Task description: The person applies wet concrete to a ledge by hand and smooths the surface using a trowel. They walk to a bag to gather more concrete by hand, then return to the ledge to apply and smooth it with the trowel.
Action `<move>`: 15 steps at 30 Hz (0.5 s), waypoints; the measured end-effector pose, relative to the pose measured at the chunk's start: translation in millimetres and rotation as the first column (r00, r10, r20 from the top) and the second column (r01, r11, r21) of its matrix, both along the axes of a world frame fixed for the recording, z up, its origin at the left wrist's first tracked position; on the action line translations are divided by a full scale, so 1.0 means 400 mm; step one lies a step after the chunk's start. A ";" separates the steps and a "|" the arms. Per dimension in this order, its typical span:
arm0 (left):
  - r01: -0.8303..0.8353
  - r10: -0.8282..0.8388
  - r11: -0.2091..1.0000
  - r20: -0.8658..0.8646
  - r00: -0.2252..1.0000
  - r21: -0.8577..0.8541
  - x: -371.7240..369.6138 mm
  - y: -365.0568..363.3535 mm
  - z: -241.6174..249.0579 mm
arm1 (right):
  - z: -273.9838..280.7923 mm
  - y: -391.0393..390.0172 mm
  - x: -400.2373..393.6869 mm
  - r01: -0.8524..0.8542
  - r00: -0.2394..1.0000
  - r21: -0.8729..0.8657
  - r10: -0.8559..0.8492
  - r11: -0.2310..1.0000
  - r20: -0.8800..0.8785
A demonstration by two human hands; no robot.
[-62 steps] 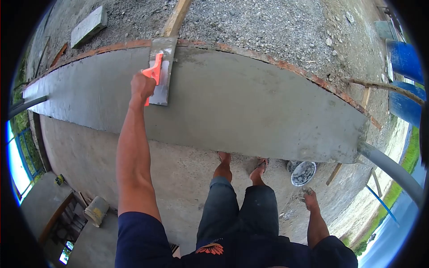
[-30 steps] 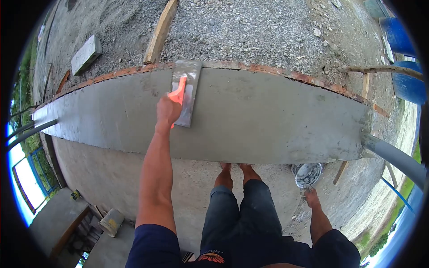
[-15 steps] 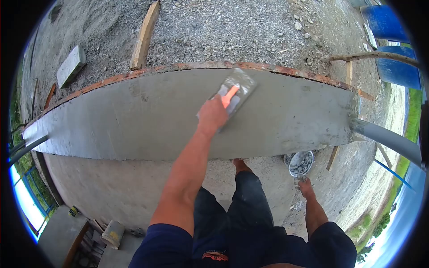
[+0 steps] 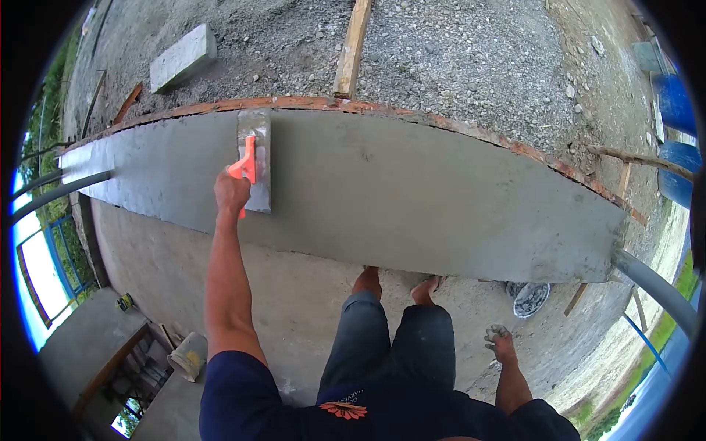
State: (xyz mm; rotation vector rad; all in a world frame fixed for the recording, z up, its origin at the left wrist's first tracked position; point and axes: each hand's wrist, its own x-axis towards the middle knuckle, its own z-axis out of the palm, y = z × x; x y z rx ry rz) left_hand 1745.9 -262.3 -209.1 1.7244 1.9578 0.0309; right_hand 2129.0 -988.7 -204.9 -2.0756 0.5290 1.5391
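With the left hand (image 4: 232, 192) gripping the trowel (image 4: 251, 158) and right hand (image 4: 501, 344) loosely open, uneven pressure could gouge the smooth cement (image 4: 419, 195).

Left hand (image 4: 232, 192): gripped orange-handled trowel (image 4: 261, 200), blade lay against grey slab (image 4: 441, 198). Right hand (image 4: 501, 343): hung near basin (image 4: 531, 300).

Soft daylight leaves a pale sheen on the slab (image 4: 353, 184), while strong fisheye distortion bends the edges.
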 end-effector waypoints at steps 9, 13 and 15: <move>0.422 -0.409 0.877 0.105 0.906 -0.229 0.382 -0.147 -0.055 | -0.011 0.117 0.049 -0.035 0.998 0.018 0.034 0.999 0.061; 0.585 -0.518 0.756 0.278 0.809 -0.295 0.480 -0.315 0.051 | 0.002 0.186 0.061 -0.073 0.995 0.079 0.067 0.994 0.077; 0.410 -0.352 0.870 0.236 0.906 -0.275 0.355 -0.329 0.081 | 0.013 0.192 0.080 -0.064 0.995 0.103 0.056 0.993 0.086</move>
